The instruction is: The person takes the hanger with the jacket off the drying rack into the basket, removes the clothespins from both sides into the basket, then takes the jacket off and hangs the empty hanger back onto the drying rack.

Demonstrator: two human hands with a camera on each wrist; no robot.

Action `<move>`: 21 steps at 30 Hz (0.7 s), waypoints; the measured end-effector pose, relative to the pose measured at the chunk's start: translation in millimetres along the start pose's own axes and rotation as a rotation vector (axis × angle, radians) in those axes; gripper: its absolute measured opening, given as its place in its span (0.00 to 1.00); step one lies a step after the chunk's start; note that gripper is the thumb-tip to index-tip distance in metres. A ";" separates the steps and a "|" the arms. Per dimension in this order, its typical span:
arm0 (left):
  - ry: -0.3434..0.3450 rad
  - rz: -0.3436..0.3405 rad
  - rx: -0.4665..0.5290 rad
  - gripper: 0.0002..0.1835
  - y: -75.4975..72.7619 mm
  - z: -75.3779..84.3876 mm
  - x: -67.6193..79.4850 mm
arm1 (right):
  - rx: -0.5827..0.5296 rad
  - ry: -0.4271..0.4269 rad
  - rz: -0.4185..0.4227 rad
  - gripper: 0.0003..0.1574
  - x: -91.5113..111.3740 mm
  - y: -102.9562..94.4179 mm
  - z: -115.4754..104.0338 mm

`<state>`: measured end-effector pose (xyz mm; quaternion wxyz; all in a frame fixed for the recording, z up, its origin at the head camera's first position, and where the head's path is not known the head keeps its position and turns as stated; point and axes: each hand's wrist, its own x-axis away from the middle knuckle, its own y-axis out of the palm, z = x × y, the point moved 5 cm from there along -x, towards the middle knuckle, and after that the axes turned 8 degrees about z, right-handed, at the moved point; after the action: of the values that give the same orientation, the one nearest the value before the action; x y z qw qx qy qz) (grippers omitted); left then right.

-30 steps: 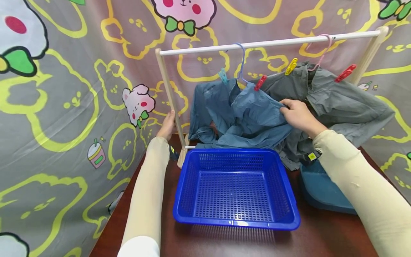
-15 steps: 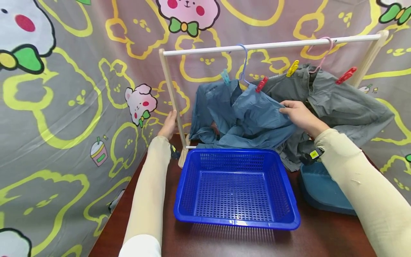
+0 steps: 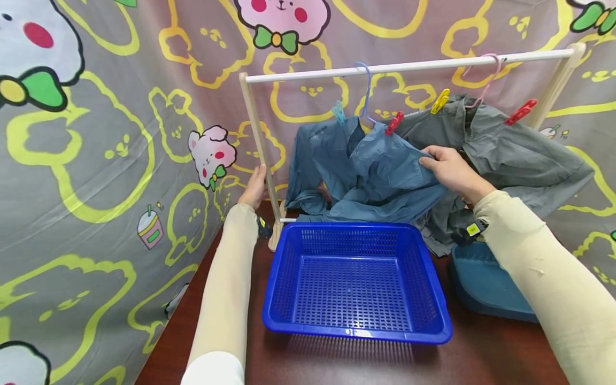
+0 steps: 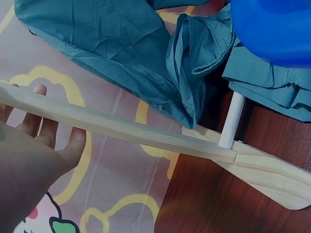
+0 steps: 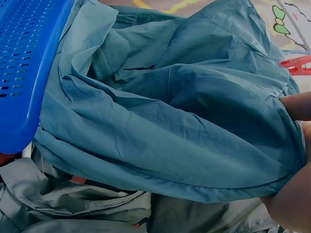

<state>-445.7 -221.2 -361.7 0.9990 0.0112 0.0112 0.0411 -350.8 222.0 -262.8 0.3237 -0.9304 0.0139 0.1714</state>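
Note:
A blue jacket (image 3: 380, 160) hangs on a blue hanger (image 3: 368, 88) from a white-railed clothes rack, with a light blue clothespin (image 3: 339, 113) and a red clothespin (image 3: 394, 123) at its shoulders. My right hand (image 3: 452, 170) pinches the jacket's right side between thumb and fingers; the right wrist view shows the fabric (image 5: 170, 131) stretched from that grip. At the rack's left end, my left hand (image 3: 255, 187) holds the upright wooden post (image 3: 260, 144). In the left wrist view its fingers (image 4: 31, 124) pass behind the post.
A blue plastic basket (image 3: 356, 336) stands on the dark wooden table (image 3: 337, 366) before the rack. Behind my right hand a grey garment (image 3: 524, 155) hangs on a pink hanger (image 3: 491, 80), clipped with yellow and red clothespins. A teal basin (image 3: 491, 294) sits at the right.
The head view has shifted slightly. My right hand keeps its pinch on the blue jacket and my left hand stays on the post; hardly anything else differs.

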 end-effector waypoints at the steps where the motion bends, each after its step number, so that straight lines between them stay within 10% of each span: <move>1: 0.001 0.002 -0.001 0.30 -0.1 0.3 0.1 | 0.000 -0.007 0.009 0.23 -0.3 -1.0 -0.5; 21: -0.004 0.022 -0.002 0.30 0.3 1.4 -0.7 | 0.062 -0.118 0.027 0.18 4.7 -19.1 -12.2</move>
<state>-446.4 -221.0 -360.3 0.9985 0.0104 0.0092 0.0522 -340.0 230.0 -244.0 0.3502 -0.9080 0.0127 0.2298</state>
